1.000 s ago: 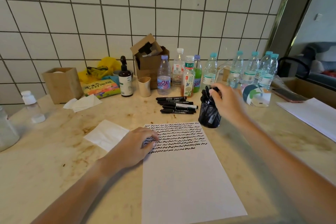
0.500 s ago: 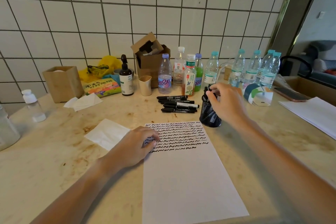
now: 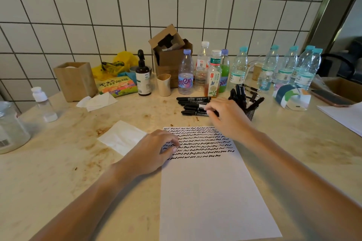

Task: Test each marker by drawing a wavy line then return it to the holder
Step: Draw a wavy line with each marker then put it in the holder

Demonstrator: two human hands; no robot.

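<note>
A white sheet of paper lies in front of me, its top part filled with several rows of black wavy lines. My left hand rests flat on the sheet's upper left edge. Several black markers lie in a pile on the counter behind the paper. My right hand reaches over the pile's right end, fingertips on one marker; whether it grips is unclear. To its right stands the black mesh holder, with several markers upright in it.
A row of plastic bottles and an open cardboard box stand at the tiled wall. A white tissue lies left of the paper. A phone, a tape roll and more sheets are at the right; a glass jar is far left.
My right hand left the top of the mesh holder and moved left and down to the pile of lying markers. My left hand stayed on the paper.
</note>
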